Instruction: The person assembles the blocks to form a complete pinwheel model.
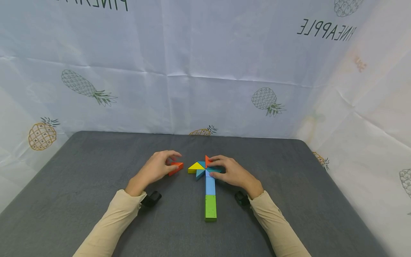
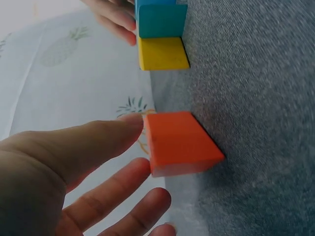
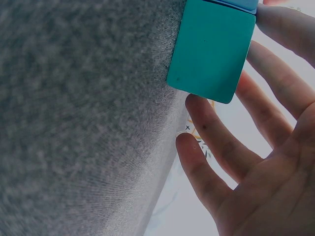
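An orange triangular block point(image 1: 176, 168) lies on the table at the left. My left hand point(image 1: 158, 166) is at it, thumb tip right at its edge and the other fingers loosely bent beside it. My right hand point(image 1: 233, 172) reaches over a pinwheel of triangular blocks, fingertips by an upright red-orange triangle point(image 1: 207, 161) and thumb over the light blue and teal pieces. In the right wrist view, its spread fingers reach the sides of a teal block point(image 3: 211, 49). A yellow triangle point(image 1: 196, 167) sits on the pinwheel's left, above a teal triangle point(image 1: 199, 174).
Below the pinwheel, a light blue block point(image 1: 210, 186) and a green block point(image 1: 210, 207) form a straight stem toward me. Everything lies on a dark grey tabletop point(image 1: 80, 200). Behind it hangs a pale cloth point(image 1: 208, 107) printed with pineapples.
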Available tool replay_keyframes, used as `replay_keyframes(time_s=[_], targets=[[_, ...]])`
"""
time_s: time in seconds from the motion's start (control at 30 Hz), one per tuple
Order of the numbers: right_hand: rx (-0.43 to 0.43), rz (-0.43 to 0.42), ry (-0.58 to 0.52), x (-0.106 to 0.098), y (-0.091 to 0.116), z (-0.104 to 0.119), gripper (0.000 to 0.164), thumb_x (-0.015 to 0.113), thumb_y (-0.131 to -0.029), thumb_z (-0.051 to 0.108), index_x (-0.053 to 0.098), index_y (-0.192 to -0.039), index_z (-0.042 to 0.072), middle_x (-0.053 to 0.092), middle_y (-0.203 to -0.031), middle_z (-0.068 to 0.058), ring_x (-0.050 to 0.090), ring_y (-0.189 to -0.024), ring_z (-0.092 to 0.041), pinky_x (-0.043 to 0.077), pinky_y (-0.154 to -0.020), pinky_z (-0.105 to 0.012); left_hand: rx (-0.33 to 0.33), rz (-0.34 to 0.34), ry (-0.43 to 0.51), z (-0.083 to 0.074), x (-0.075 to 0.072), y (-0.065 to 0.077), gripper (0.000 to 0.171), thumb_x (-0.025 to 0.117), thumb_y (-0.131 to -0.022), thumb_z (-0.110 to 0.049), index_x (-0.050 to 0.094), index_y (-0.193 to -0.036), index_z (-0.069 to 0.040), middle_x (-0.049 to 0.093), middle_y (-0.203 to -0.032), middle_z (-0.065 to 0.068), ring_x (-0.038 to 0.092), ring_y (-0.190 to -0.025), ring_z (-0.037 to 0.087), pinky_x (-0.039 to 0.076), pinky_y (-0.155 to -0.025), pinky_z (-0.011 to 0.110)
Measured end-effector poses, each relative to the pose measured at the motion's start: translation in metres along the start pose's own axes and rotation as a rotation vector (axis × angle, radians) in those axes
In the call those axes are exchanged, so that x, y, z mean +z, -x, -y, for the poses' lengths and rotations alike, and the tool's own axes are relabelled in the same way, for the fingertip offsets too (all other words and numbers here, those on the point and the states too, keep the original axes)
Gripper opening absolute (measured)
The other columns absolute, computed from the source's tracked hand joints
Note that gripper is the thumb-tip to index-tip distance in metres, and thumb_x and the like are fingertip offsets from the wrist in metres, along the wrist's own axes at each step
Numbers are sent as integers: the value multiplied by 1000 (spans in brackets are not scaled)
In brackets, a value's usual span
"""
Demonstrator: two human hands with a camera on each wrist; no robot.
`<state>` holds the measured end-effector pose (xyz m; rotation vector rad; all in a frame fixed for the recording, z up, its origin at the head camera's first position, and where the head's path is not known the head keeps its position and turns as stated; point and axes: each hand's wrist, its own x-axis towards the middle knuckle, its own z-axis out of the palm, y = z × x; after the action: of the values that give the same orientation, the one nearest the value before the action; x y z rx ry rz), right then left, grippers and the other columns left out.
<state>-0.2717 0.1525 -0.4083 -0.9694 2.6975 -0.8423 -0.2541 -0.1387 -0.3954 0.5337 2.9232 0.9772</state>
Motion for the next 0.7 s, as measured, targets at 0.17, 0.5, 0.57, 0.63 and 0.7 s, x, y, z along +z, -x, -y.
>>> replay_keyframes(time_s=[0.17,0.5,0.57,0.63,0.7], targets=[[-8,-2,2,0,0,-1,39,68,-95,23,65,-130,8,51,-146,-12,47,-137,-34,43,-108,-52,-27,33,23,4,-1,-1,40,73,-89,-9,65,-127,-5,68,-117,16,61,-91,22,52,-72,35],[-13,-6,4,1,-1,-2,38,68,-95,23,66,-130,8,52,-146,-12,48,-136,-33,44,-108,-52,-66,83,66,9,-1,-2,38,74,-88,-11,66,-125,-4,67,-119,15,60,-88,19,51,-70,30],[-14,-6,5,1,0,-2,38,68,-95,23,66,-130,8,52,-146,-12,48,-136,-33,44,-108,-52,-75,96,74,9,-1,-2,38,74,-88,-12,66,-124,-4,67,-121,16,61,-88,19,51,-70,30],[-14,-5,5,0,0,-1,38,68,-95,23,66,-130,8,52,-146,-12,48,-136,-33,44,-108,-52,-86,105,84,10,-1,-2,37,75,-88,-12,66,-123,-4,66,-124,17,62,-89,20,52,-71,30],[-13,-5,5,0,0,-1,38,68,-95,23,66,-130,8,52,-146,-12,48,-136,-33,43,-108,-52,-90,114,93,11,0,-3,36,75,-88,-12,66,-122,-4,65,-126,18,63,-90,21,53,-71,30]])
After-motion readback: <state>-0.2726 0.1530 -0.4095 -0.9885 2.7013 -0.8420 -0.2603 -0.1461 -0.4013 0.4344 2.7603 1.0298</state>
